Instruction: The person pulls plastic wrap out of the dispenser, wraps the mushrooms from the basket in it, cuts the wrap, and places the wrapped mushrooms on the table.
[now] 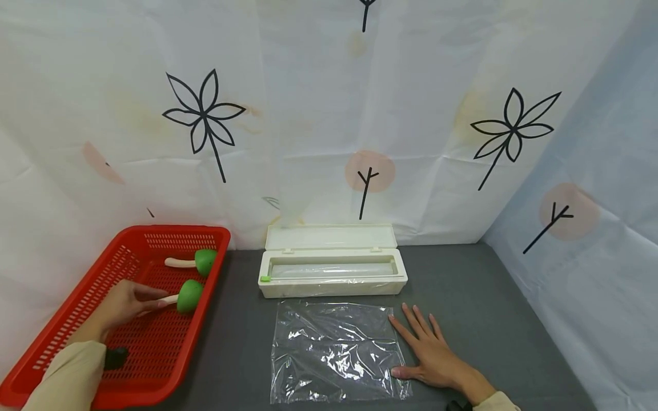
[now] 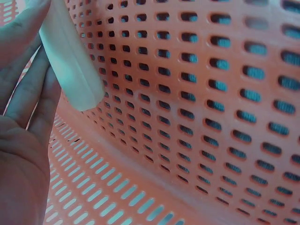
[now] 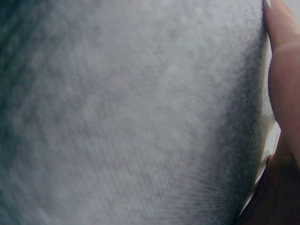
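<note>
My left hand (image 1: 117, 308) is inside the red basket (image 1: 204, 311) and pinches the pale stem of a green-capped toy mushroom (image 1: 190, 295). Up close in the left wrist view, the stem (image 2: 75, 70) lies between thumb and fingers, near the perforated wall. A second green-capped mushroom (image 1: 205, 262) lies farther back in the basket. On the table, my right hand (image 1: 432, 354) rests with its fingers spread, thumb and index fingertip touching the right edge of a clear plastic film sheet (image 1: 319, 348). The right wrist view is mostly a blurred grey surface.
Behind the film sheet stands a white cling film dispenser (image 1: 334, 288) with its lid (image 1: 331, 237) raised and a film roll inside. A green slider (image 1: 265, 278) sits at its left end. White patterned cloth (image 1: 308, 114) hangs behind the grey table (image 1: 452, 285).
</note>
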Action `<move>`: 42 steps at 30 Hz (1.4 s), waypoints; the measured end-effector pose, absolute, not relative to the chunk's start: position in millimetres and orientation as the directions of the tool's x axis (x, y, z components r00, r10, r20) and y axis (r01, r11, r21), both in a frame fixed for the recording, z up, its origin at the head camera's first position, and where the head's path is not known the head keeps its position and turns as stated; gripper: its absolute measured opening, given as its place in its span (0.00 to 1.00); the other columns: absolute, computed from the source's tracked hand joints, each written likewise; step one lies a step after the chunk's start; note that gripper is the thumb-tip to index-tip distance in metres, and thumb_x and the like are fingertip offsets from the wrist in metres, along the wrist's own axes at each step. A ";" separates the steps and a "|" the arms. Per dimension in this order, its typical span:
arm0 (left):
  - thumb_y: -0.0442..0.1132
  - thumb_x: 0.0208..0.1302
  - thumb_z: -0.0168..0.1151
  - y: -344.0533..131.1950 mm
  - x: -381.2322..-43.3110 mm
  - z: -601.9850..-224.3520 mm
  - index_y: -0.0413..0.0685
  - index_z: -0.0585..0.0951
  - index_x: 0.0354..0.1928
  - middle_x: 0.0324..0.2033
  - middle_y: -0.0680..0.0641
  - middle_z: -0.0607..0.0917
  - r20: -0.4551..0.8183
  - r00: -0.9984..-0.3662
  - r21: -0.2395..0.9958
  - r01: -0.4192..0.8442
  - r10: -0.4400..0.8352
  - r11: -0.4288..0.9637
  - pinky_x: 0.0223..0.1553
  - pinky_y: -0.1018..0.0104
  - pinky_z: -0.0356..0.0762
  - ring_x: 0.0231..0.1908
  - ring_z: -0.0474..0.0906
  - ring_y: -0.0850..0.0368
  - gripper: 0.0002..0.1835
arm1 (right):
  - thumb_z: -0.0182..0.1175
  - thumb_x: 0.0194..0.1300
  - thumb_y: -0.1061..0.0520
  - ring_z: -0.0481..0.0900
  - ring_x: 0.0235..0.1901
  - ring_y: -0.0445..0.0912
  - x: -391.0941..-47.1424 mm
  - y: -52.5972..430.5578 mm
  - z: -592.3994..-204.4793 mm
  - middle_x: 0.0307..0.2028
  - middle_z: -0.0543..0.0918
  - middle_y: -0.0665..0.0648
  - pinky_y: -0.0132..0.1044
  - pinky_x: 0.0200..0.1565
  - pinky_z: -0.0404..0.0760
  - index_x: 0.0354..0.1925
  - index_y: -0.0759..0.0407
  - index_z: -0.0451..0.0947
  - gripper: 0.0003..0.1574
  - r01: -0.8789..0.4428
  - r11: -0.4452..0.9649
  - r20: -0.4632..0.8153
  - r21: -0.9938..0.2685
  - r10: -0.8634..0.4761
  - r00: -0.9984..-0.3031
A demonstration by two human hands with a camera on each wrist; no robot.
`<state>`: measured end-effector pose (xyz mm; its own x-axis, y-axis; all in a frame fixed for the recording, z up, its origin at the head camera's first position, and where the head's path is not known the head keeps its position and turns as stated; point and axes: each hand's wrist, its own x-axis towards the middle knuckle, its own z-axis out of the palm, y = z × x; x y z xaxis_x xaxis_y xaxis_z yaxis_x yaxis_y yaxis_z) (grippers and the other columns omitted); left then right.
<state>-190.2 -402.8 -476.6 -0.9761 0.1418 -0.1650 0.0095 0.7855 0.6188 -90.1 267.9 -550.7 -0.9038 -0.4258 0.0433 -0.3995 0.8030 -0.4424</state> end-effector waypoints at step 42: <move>0.48 0.63 0.73 -376.8 -157.5 -397.2 0.39 0.87 0.54 0.38 0.52 0.90 0.099 -0.993 0.665 0.109 0.057 0.739 0.23 0.66 0.67 0.29 0.73 0.66 0.23 | 0.64 0.55 0.21 0.40 0.76 0.69 -89.3 262.2 -536.2 0.79 0.46 0.69 0.67 0.69 0.32 0.80 0.49 0.55 0.66 -0.354 0.814 -0.041 -0.460 -0.418 -0.908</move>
